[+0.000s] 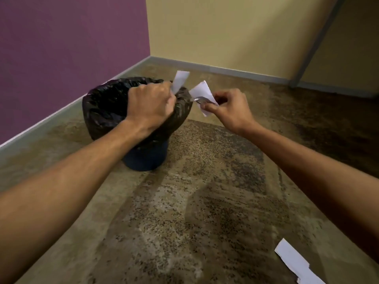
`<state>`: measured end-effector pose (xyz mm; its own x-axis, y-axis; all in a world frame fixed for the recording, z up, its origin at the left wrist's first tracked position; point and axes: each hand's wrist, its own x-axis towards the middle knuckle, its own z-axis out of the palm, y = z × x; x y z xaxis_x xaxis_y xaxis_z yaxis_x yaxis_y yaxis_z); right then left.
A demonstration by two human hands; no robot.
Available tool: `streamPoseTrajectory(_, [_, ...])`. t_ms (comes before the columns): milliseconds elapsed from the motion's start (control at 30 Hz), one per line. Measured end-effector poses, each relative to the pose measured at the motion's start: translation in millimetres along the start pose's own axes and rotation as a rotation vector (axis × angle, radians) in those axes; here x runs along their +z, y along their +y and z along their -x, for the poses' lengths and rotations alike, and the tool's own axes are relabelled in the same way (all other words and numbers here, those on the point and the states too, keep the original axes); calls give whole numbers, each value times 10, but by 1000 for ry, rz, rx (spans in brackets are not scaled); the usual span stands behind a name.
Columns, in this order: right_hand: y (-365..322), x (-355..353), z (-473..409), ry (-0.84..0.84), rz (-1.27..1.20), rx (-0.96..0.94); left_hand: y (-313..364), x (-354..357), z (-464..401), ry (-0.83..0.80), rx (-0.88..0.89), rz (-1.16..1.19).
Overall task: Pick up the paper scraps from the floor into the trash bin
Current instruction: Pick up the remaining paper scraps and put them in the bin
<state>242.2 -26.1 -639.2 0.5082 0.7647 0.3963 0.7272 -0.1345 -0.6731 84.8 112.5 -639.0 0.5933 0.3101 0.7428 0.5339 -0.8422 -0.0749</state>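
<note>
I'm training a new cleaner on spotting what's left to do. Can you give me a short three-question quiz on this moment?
1. True or false: both hands hold paper.
2. Which hand is over the trash bin opening? A) left B) right C) neither
3. Fill in: one paper scrap on the floor lies at the ____ right of the view.

Key:
1. True: the left hand grips a white scrap, the right hand pinches another scrap.
2. A: it is above the black bag liner.
3. Lower.
</note>
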Motion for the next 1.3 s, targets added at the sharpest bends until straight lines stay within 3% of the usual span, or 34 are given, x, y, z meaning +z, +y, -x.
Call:
streamPoseTrajectory(333, [-722,478,-636,-47,-85,-28,-669,-132,26,46,-429,96])
streamPoseTrajectory(633, [-853,916,-798,-193,14,22,-750,-7,213,-68,-515,114])
streamPoseTrajectory(767, [-791,782,-681,-206,76,-1,-686,-10,244,2,-475,156])
streamPoseTrajectory(933, [-637,494,-434,-220,101,-46,-414,11,313,40,-268,222])
streamPoseTrajectory(1300, [100,-81,519,-266,366,-49,499,241,681,-156,94,355])
